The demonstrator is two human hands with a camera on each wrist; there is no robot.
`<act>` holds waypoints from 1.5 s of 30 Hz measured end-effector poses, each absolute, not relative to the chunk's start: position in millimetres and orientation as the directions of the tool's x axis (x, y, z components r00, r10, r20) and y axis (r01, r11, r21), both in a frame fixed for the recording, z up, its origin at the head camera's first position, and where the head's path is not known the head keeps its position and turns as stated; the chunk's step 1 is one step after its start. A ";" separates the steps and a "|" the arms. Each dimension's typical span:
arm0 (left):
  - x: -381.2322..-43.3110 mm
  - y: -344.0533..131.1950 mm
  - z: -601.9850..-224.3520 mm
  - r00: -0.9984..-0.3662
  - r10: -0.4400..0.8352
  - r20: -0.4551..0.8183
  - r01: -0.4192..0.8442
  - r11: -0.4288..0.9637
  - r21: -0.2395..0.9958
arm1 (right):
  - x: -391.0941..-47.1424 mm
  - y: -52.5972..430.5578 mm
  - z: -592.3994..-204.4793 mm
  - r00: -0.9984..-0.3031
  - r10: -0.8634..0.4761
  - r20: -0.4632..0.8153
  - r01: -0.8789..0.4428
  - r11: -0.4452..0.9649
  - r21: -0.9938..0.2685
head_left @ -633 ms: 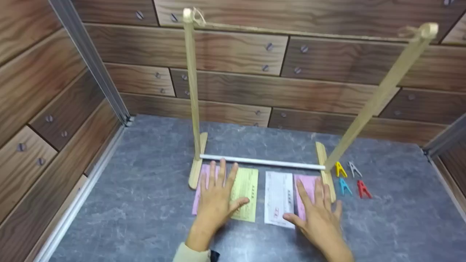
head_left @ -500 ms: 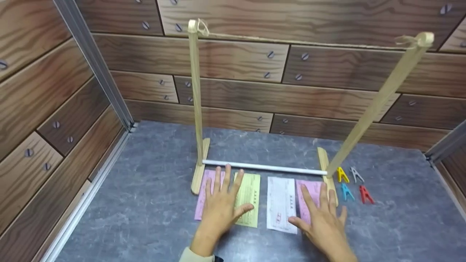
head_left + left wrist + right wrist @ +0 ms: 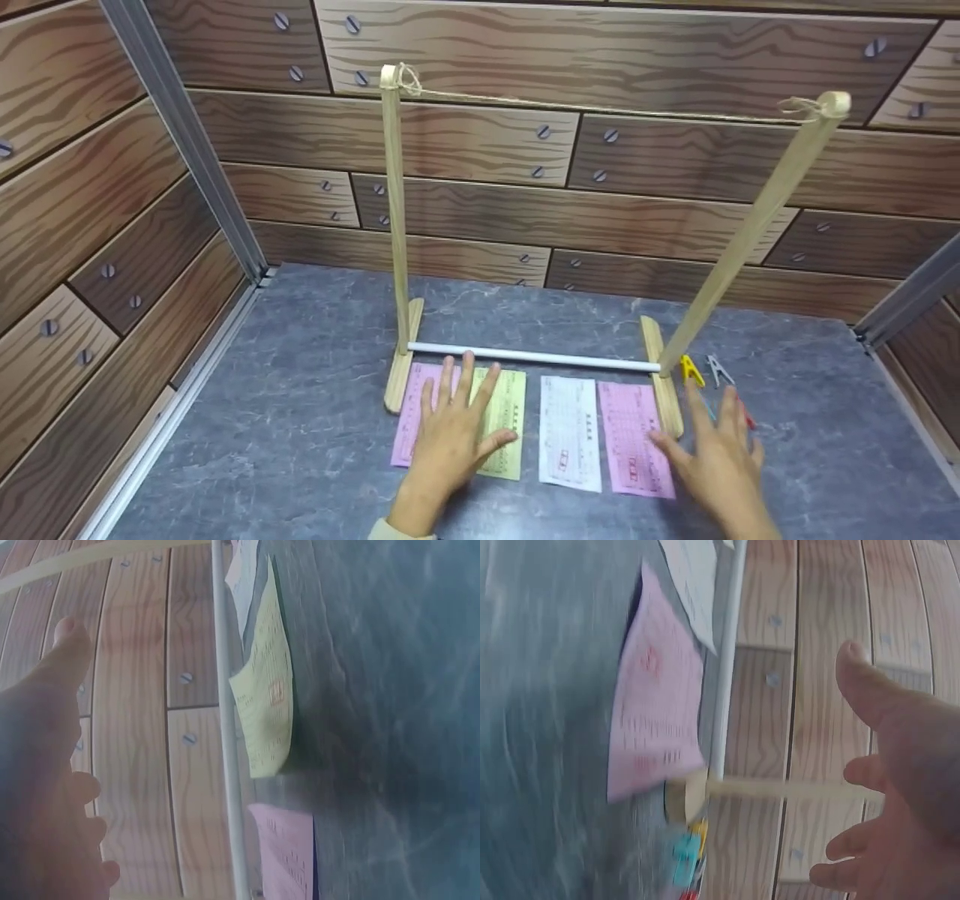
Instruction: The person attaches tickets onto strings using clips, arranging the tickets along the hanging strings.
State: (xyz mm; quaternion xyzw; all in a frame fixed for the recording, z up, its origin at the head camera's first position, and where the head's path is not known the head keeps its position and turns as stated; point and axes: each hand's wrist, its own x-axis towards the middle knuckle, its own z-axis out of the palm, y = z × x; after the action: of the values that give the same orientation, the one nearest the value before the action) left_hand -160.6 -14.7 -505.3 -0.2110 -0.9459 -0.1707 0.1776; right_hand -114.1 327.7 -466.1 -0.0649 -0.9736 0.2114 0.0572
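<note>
My left hand (image 3: 454,446), fingers spread, is held over a pink slip (image 3: 407,431) and a yellow-green slip (image 3: 511,427), partly covering both. In the left wrist view the hand (image 3: 45,757) appears apart from the curling yellow-green slip (image 3: 268,697). A white printed slip (image 3: 568,435) and a second pink slip (image 3: 634,442) lie between the hands. My right hand (image 3: 716,465) is also spread and holds nothing. Its fingers partly hide the blue clothespin (image 3: 684,859) and the red clothespin (image 3: 746,415); beyond them lie a yellow clothespin (image 3: 691,372) and a grey clothespin (image 3: 720,370).
Behind the slips stands a wooden frame with a left post (image 3: 394,217) and a leaning-looking right post (image 3: 754,232). A string (image 3: 600,109) joins their tops, and a white rod (image 3: 532,358) joins the feet. Plank-patterned walls (image 3: 480,154) enclose the grey table (image 3: 262,442).
My right hand has moved right, off the right pink slip and toward the clothespins. The left hand keeps its place over the left slips. The head view has shifted slightly.
</note>
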 end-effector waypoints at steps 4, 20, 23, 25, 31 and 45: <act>-166.4 -31.7 -503.1 -0.852 0.303 0.428 0.452 0.838 0.306 | -121.0 345.6 -461.7 -0.973 0.228 0.043 0.181 0.861 -0.476; -228.3 -104.5 -515.0 -0.930 0.091 0.356 0.294 0.766 0.572 | -166.1 377.5 -487.6 -0.954 0.290 -0.073 0.276 0.758 -0.591; -238.7 -103.8 -520.6 -0.935 0.076 0.346 0.268 0.791 0.550 | -168.5 377.7 -491.3 -0.947 0.319 0.023 0.240 0.756 -0.609; -244.2 -101.4 -524.0 -0.940 0.074 0.333 0.252 0.808 0.533 | -168.2 379.1 -491.9 -0.938 0.338 0.082 0.219 0.757 -0.615; -251.9 -97.0 -527.4 -0.956 0.062 0.288 0.197 0.861 0.468 | -172.8 382.3 -494.2 -0.918 0.395 0.035 0.283 0.715 -0.639; -256.8 -104.9 -527.9 -0.964 0.116 0.239 0.231 0.809 0.540 | -191.8 389.9 -500.0 -0.929 0.309 -0.205 0.370 0.774 -0.514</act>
State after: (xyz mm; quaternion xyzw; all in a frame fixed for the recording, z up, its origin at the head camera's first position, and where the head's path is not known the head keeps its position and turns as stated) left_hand -256.8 -104.9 -527.9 -0.0918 -0.9460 -0.2951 0.0976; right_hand -191.8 389.9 -500.0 -0.1806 -0.9401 0.2839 -0.0545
